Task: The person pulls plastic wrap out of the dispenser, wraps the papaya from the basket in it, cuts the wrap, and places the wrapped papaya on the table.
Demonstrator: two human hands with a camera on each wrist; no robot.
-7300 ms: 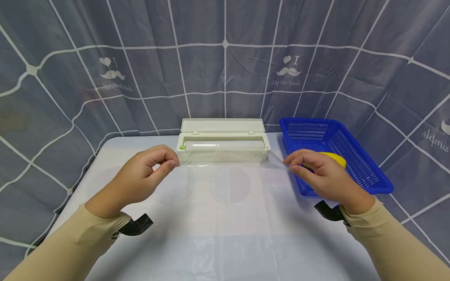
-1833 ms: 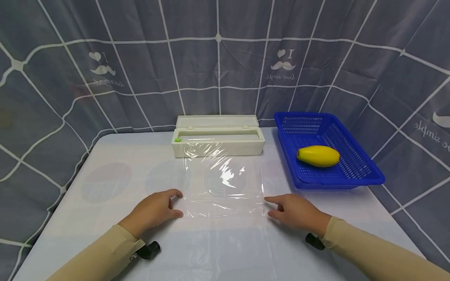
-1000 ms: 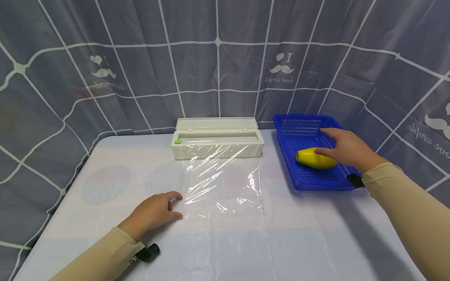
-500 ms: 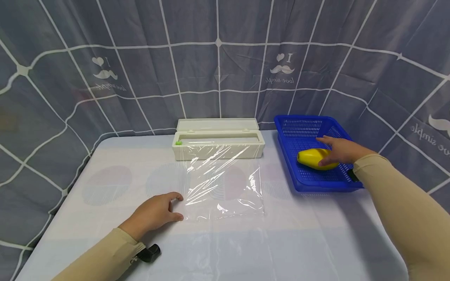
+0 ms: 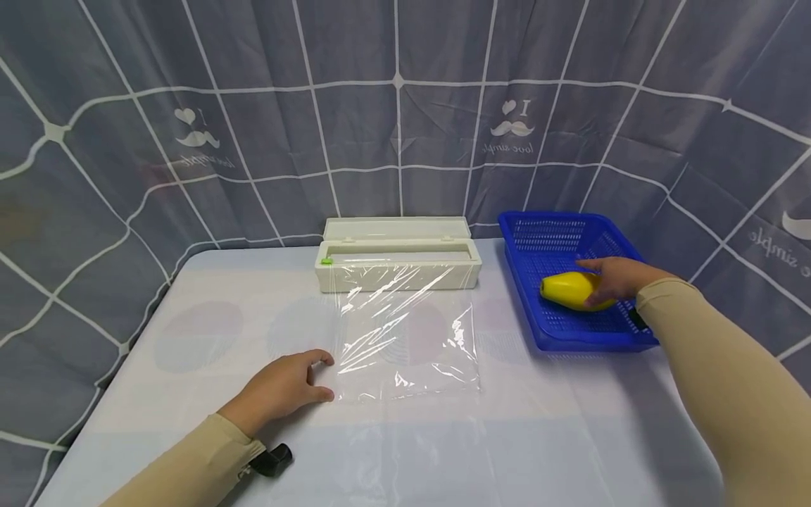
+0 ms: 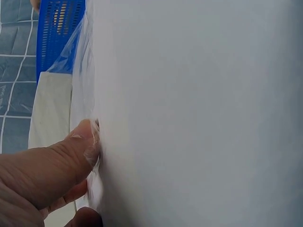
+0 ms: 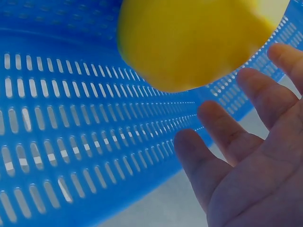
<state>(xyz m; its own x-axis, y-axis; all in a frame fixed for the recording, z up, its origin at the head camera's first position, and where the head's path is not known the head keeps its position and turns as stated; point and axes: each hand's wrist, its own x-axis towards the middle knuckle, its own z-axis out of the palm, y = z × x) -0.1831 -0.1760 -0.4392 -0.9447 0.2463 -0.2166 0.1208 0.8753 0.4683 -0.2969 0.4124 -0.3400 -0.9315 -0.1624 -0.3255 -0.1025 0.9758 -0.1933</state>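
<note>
My left hand (image 5: 285, 384) rests at the left edge of the cling film (image 5: 405, 338), thumb and index finger apart in the head view. In the left wrist view, film (image 6: 92, 146) bunches against the thumb. The clear sheet runs forward over the table from a white cling film dispenser (image 5: 399, 278) with its lid up. My right hand (image 5: 614, 276) is over a yellow papaya-shaped fruit (image 5: 567, 290) in the blue basket (image 5: 538, 339), thumb on the near side. Spread fingers show beside the fruit (image 7: 189, 47) in the right wrist view; the thumb is hidden there.
The dispenser has a small green piece (image 5: 326, 260) at its left end. A grey checked curtain (image 5: 272, 127) hangs behind the table (image 5: 431, 458). The basket stands at the back right, its walls slotted.
The film was first pulled out by both hands, then laid over the table. My right hand left its right edge and moved to the fruit, then lower. My left hand stayed by the film.
</note>
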